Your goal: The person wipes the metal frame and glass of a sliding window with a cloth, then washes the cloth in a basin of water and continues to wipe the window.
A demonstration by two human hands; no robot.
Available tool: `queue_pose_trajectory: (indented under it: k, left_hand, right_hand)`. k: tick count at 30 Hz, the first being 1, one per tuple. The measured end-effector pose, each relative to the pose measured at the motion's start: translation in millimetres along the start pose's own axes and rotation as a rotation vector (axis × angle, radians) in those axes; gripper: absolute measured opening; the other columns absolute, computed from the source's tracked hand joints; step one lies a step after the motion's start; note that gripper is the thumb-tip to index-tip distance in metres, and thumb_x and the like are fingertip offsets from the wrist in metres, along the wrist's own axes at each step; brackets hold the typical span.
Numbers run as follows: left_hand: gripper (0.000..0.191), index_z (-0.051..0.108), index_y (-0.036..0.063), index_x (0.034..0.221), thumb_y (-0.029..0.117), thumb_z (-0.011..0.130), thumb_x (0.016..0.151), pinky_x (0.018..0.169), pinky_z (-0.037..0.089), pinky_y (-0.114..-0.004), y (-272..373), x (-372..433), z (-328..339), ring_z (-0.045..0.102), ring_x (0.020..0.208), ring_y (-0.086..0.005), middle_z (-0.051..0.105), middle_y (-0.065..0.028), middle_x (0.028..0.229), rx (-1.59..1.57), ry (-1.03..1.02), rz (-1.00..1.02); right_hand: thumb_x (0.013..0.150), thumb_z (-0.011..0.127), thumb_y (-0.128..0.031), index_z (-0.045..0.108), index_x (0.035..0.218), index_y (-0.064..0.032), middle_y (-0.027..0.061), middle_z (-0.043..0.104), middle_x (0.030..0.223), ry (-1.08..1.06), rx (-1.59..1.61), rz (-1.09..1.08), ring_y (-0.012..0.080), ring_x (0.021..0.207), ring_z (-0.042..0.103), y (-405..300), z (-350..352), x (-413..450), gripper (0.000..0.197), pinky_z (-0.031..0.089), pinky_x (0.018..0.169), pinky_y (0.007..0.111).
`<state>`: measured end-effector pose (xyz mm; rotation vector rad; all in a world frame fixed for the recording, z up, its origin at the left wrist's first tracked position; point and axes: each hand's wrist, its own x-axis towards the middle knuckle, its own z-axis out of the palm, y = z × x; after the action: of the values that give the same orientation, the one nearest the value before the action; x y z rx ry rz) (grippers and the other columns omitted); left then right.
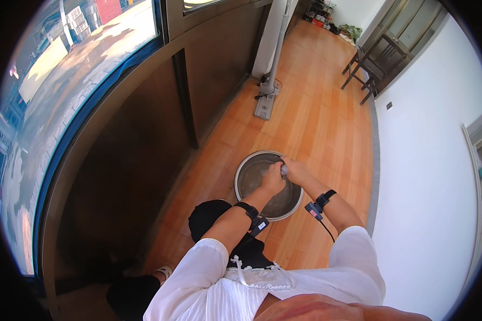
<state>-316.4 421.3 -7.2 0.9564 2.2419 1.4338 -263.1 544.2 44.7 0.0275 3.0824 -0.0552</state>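
A round metal basin (268, 220) holding murky water stands on the floor. Over its right side, my left hand (274, 179) and my right hand (295, 170) come together around a small wet, pale greyish cloth-like bundle (284, 170). Both hands grip it, and the fingers partly hide it. Each forearm wears a black strap with a small device.
Wood-look floor (317, 120) runs ahead between a dark panelled wall (124, 168) with a window at left and a white wall (421, 160) at right. A pole on a grey base (265, 106), a dark wooden chair (375, 66) and a shoe rack (321, 11) stand farther off.
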Motion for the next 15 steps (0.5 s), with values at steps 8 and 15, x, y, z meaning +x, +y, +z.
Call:
queue_pose_trajectory:
  k: [8,15]
  left_hand:
    - [0.04,0.058,0.0112,0.111,0.013,0.066,0.072,0.079,0.048,-0.038,-37.8,1.1,-8.2,0.06,0.09,-0.0325,0.062,-0.0147,0.096,-0.037,-0.073,-0.01]
    - [0.038,0.06,0.0101,0.11,0.017,0.066,0.074,0.075,0.049,-0.035,-27.9,-0.8,-27.1,0.062,0.086,-0.0287,0.064,-0.0148,0.096,-0.011,-0.138,-0.09]
  right_hand:
    - [0.06,0.073,-0.009,0.029,0.136,-0.0009,0.0237,0.035,0.136,0.078,0.761,0.462,0.0335,0.126,0.037,1.9,33.8,-19.3,0.088,0.036,0.101,0.033]
    - [0.078,0.062,-0.023,0.034,0.135,-0.0051,0.0218,0.037,0.134,-0.043,1.222,0.997,0.0357,0.121,0.041,-16.9,38.1,-15.2,0.066,0.041,0.093,0.048]
